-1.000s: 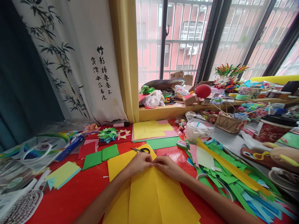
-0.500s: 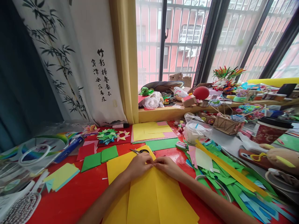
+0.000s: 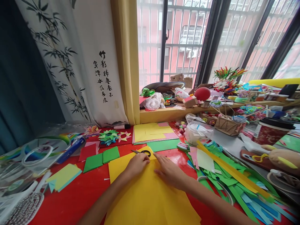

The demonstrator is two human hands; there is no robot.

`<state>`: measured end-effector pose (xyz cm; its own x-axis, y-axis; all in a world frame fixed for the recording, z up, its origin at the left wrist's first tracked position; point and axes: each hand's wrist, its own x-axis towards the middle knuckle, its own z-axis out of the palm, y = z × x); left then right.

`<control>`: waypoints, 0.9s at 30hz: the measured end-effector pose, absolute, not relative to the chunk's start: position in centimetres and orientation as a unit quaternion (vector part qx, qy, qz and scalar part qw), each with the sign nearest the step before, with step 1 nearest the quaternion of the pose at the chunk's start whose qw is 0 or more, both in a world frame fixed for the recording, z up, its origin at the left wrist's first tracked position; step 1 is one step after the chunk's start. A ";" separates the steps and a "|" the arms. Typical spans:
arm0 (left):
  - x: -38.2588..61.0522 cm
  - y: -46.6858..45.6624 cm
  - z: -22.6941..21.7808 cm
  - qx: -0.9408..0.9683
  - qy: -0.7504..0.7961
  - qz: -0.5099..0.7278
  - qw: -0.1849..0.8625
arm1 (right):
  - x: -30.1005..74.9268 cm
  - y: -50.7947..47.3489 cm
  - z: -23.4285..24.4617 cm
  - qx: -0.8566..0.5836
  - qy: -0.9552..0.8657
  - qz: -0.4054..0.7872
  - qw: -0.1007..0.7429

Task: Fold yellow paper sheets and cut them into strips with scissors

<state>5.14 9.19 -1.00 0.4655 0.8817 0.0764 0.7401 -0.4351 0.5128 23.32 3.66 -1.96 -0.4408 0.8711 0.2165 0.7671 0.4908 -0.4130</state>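
A large sheet of yellow paper (image 3: 150, 200) lies before me, over another yellow sheet whose corner shows behind it. My left hand (image 3: 138, 164) is closed at the far edge of the top sheet, fingers curled, with the thumb and index finger pinching its edge. On the right side of the same edge rests my right hand (image 3: 167, 170), its fingers stretched out over the paper. Small dark-handled scissors (image 3: 147, 152) lie on the yellow paper just beyond my left fingertips.
Green paper squares (image 3: 111, 154) and light-yellow notes (image 3: 64, 176) lie left on the red table. Cut green strips (image 3: 225, 179) are heaped right. A paper stack (image 3: 151, 131) sits at the back. A lidded cup (image 3: 269, 132) and a woven basket (image 3: 229, 125) stand far right.
My right hand has let go of its pinch and moved slightly right, fingers now stretched out. The paper's centre folds look flatter. My left hand shifted slightly left.
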 end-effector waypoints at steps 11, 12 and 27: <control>2.5 10.2 0.7 0.805 0.545 0.112 0.208 | 22.9 3.6 -3.6 -0.483 -0.863 0.109 0.099; 2.3 10.2 0.7 0.804 0.547 0.106 0.209 | 22.9 3.6 -3.7 -0.485 -0.862 0.107 0.101; 2.1 10.1 0.2 0.812 0.545 0.071 0.195 | 22.7 3.4 -3.3 -0.497 -0.857 0.097 0.098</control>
<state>2.10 10.09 0.18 0.3951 0.9133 -0.0987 0.8582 -0.3286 0.3944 22.65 3.44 -3.34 -0.4864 0.8708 0.0718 0.8326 0.4868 -0.2644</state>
